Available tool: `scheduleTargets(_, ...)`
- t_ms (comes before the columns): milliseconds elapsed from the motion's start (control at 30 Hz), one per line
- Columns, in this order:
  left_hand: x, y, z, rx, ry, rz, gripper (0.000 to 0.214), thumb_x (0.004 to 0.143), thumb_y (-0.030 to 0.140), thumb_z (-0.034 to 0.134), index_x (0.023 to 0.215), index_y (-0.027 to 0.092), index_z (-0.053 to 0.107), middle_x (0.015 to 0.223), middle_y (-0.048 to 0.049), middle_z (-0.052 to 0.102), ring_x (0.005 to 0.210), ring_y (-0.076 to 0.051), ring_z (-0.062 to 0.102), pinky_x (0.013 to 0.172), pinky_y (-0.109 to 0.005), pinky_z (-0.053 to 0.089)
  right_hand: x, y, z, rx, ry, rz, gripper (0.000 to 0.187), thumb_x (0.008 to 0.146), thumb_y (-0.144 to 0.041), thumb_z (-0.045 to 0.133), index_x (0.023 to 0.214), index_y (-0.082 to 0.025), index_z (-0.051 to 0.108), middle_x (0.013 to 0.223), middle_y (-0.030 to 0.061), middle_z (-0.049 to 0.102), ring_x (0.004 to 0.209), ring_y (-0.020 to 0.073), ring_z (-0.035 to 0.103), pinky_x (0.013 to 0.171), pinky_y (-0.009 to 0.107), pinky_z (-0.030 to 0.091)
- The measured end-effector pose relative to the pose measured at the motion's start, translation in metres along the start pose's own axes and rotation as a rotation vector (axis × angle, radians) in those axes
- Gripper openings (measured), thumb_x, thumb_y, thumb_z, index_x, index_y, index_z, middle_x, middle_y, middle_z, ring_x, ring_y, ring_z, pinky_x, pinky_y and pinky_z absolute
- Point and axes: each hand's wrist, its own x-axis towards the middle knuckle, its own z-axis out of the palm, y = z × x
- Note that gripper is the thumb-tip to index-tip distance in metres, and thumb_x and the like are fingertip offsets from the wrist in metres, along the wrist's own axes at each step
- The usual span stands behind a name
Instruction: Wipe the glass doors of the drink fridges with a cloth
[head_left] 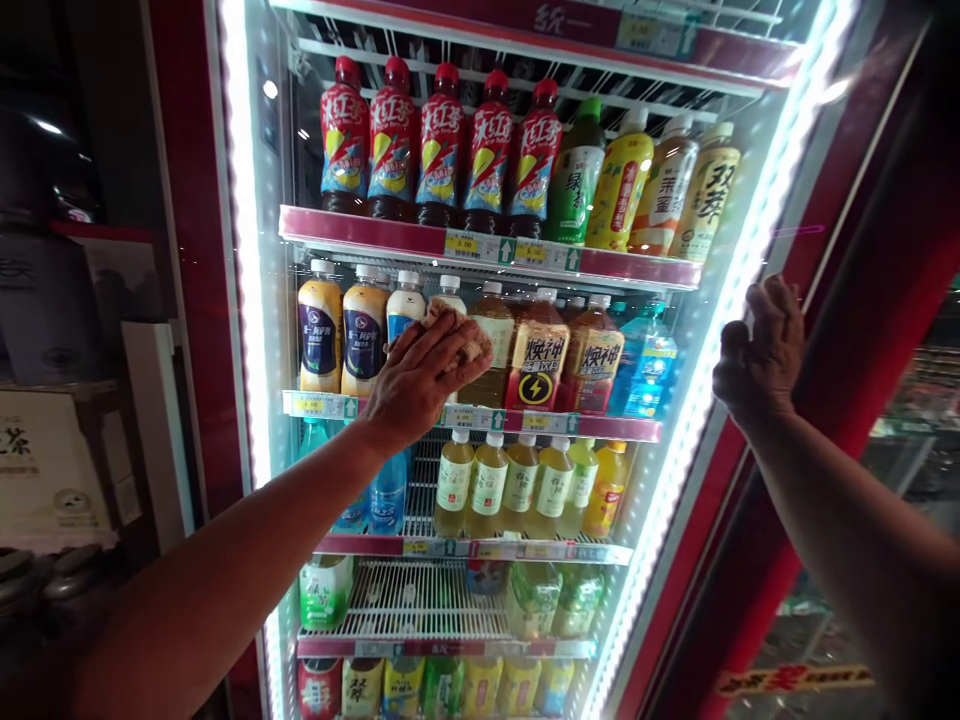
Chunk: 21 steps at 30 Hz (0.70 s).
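A glass-fronted drinks refrigerator [491, 240] stands before me, its shelves holding rows of bottles. My left hand [420, 372] reaches across to the middle of the glass with a crumpled brown cloth [471, 340] under its fingers. The cloth is pressed flat at the height of the second shelf, in front of white-capped bottles. To the right, my right hand [761, 345] is at the dark red door frame [814, 270], beside the bright light strip. Its fingers are bent and bunched against the frame; their exact hold is partly hidden.
Red iced tea bottles [442, 150] fill much of the top shelf, with yellow and green ones [577, 175] beside them. Lower shelves carry pale tea bottles [487, 485] and others. Boxed goods [52, 460] stand at the left. Another glass-fronted display [900, 450] is at the right.
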Motion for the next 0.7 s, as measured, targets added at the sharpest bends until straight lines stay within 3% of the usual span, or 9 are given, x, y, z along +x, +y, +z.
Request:
scheduleTargets(100, 0.015, -0.003, 0.005, 0.027, 0.05, -0.097, 0.05, 0.101, 0.018, 0.052, 0.148, 0.034, 0.056, 0.16, -0.0059, 0.051, 0.154, -0.028, 0.037, 0.123, -0.052, 0.033, -0.001, 0.001, 0.001, 0.003, 0.018, -0.019, 0.068, 0.097, -0.053, 0.038, 0.149, -0.012, 0.055, 0.16, 0.0207, 0.046, 0.156, 0.0234, 0.034, 0.127, 0.044, 0.027)
scheduleTargets(200, 0.018, 0.017, 0.013, 0.028, 0.031, -0.162, 0.051, 0.101, 0.017, 0.05, 0.149, 0.034, 0.054, 0.161, -0.0046, 0.049, 0.155, -0.027, 0.035, 0.124, -0.052, 0.031, -0.003, 0.003, 0.002, 0.028, 0.06, -0.076, 0.072, 0.097, -0.056, 0.033, 0.147, -0.009, 0.056, 0.16, 0.0212, 0.047, 0.156, 0.0227, 0.035, 0.127, 0.042, 0.028)
scheduleTargets(333, 0.016, 0.047, 0.022, -0.029, -0.074, -0.014, 0.052, 0.099, 0.017, 0.053, 0.149, 0.033, 0.054, 0.161, -0.0035, 0.051, 0.155, -0.026, 0.035, 0.124, -0.048, 0.032, -0.004, 0.002, 0.001, 0.058, 0.069, -0.108, 0.074, 0.098, -0.057, 0.031, 0.148, -0.009, 0.055, 0.16, 0.0215, 0.047, 0.156, 0.0245, 0.035, 0.126, 0.045, 0.028)
scheduleTargets(433, 0.026, 0.045, 0.025, -0.049, -0.109, 0.016, 0.056, 0.099, 0.016, 0.052, 0.151, 0.036, 0.051, 0.164, -0.0025, 0.046, 0.157, -0.024, 0.032, 0.125, -0.047, 0.03, -0.004, -0.002, -0.002, 0.06, 0.047, -0.097, 0.073, 0.099, -0.058, 0.029, 0.15, -0.012, 0.053, 0.16, 0.0199, 0.047, 0.156, 0.0249, 0.034, 0.126, 0.048, 0.028)
scheduleTargets(600, 0.039, 0.045, 0.029, -0.044, -0.052, -0.09, 0.055, 0.101, 0.015, 0.049, 0.152, 0.035, 0.049, 0.164, -0.0027, 0.045, 0.157, -0.026, 0.032, 0.126, -0.05, 0.027, -0.005, -0.01, -0.006, 0.066, 0.018, -0.068, 0.068, 0.098, -0.053, 0.03, 0.151, -0.015, 0.05, 0.162, 0.0178, 0.044, 0.158, 0.0263, 0.03, 0.126, 0.051, 0.027)
scheduleTargets(700, 0.037, 0.057, 0.03, -0.056, -0.099, -0.001, 0.054, 0.099, 0.013, 0.051, 0.149, 0.034, 0.054, 0.161, -0.0024, 0.05, 0.155, -0.025, 0.035, 0.124, -0.047, 0.031, -0.005, -0.013, -0.007, 0.075, 0.036, -0.076, 0.064, 0.099, -0.047, 0.034, 0.149, -0.012, 0.052, 0.161, 0.0186, 0.046, 0.157, 0.027, 0.032, 0.126, 0.05, 0.028)
